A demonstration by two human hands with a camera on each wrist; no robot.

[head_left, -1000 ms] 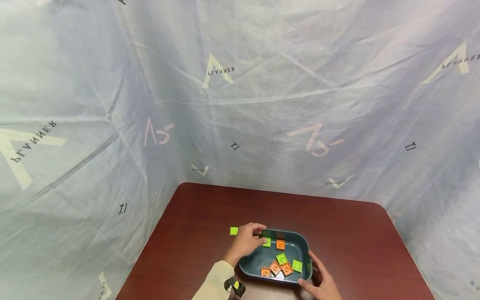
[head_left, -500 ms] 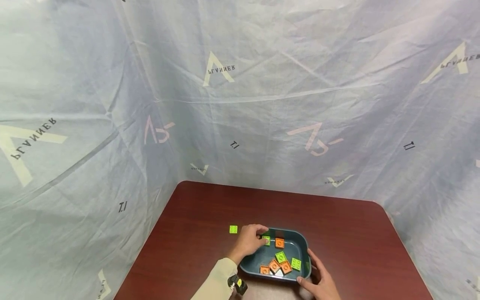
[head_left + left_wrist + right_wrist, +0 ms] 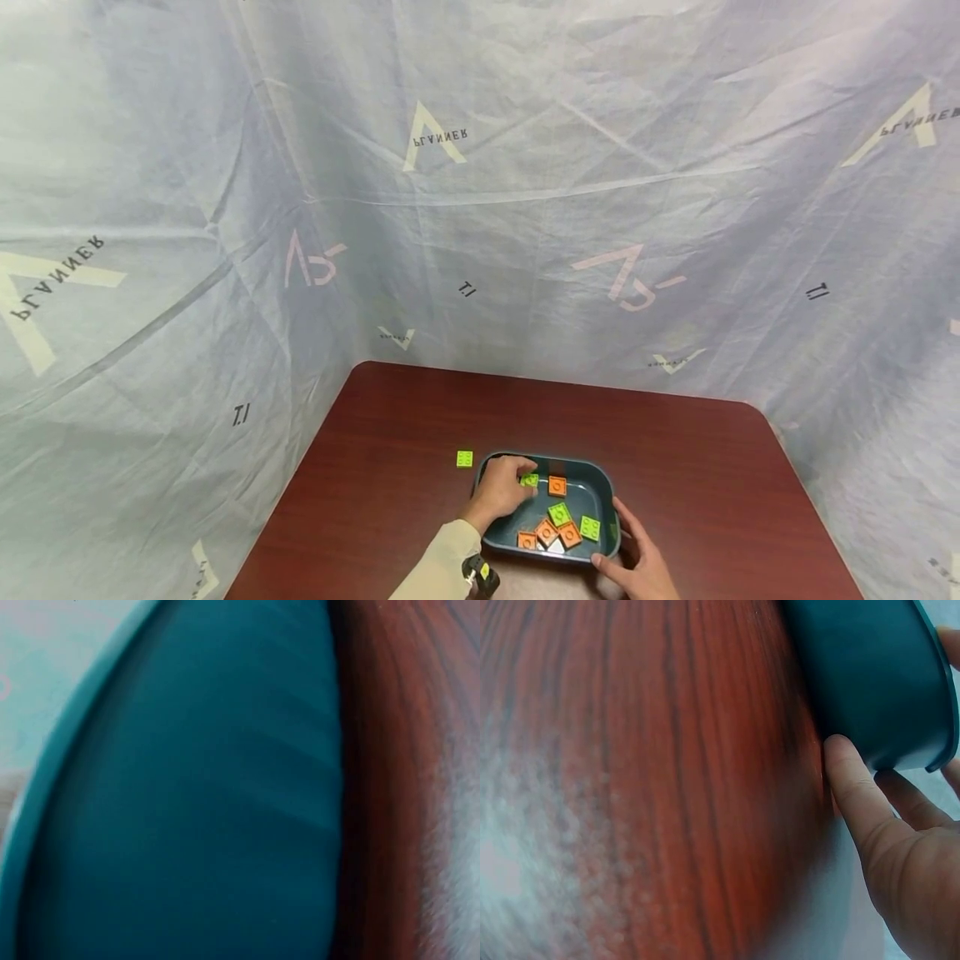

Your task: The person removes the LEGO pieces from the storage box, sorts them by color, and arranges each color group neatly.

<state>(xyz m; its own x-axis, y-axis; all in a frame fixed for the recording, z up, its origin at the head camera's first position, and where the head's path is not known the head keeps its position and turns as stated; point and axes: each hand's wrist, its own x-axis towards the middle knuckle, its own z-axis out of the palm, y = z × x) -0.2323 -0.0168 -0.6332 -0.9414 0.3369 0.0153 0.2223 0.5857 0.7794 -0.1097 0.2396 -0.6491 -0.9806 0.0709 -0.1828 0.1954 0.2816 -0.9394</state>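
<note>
A dark teal tray [image 3: 592, 472] stands near the table's front edge, with several orange and lime-green square toy bricks in it. My left hand [image 3: 501, 490] reaches over its left side, thumb and forefinger apart around a green brick [image 3: 530, 480] by the far left corner. Only the tray's outer wall [image 3: 195, 787] fills the left wrist view; the fingers are out of sight there. At the near right corner my right hand [image 3: 642, 560] grips the tray, thumb at the front and fingers along the right side. The right wrist view shows this hand [image 3: 900, 855] against the wall.
Another green brick [image 3: 464, 459] lies on the dark red wooden table [image 3: 637, 417], left of the tray. Inside the tray are an orange brick [image 3: 557, 486] near the back wall and a cluster toward the front. Printed grey cloth [image 3: 525, 250] hangs around the table.
My left hand has moved slightly right and lower into the tray, its fingers coming down around the green brick. The right hand keeps its hold on the tray corner.
</note>
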